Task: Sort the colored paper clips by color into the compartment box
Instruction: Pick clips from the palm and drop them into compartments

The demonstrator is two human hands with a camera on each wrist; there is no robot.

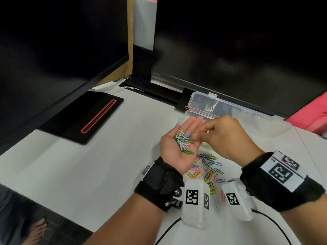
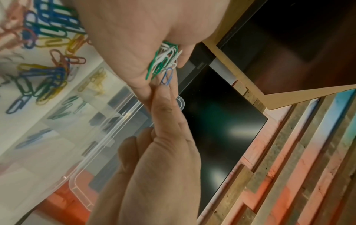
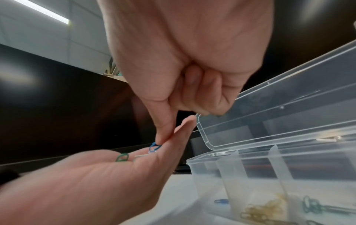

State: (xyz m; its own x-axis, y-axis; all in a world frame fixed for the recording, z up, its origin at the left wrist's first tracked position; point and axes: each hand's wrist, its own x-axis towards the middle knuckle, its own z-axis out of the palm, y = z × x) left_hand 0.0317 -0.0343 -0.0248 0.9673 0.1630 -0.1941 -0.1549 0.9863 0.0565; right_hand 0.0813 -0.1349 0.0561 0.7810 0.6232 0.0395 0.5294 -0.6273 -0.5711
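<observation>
Head view showed me the left hand point(image 1: 178, 145) palm up at the centre of the frame, fingers straight, cradling a small bunch of green and white paper clips point(image 1: 183, 142). The right hand point(image 1: 228, 137) came in from the right, its index finger and thumb pinching a blue paper clip point(image 1: 188, 134) at the edge of that bunch — the other fingers were curled into the palm. In the right wrist view I saw the same blue clip caught under the fingertip. Below the hands, toward the lower middle of the frame, lay the loose pile of mixed clips point(image 1: 208, 169) on the white table point(image 1: 88, 165). The clear compartment box point(image 1: 203, 105) stood open behind the hands, lid tilted back; the right wrist view showed yellow clips point(image 3: 263, 208) in one compartment and green clips point(image 3: 316, 205) in the next.
</observation>
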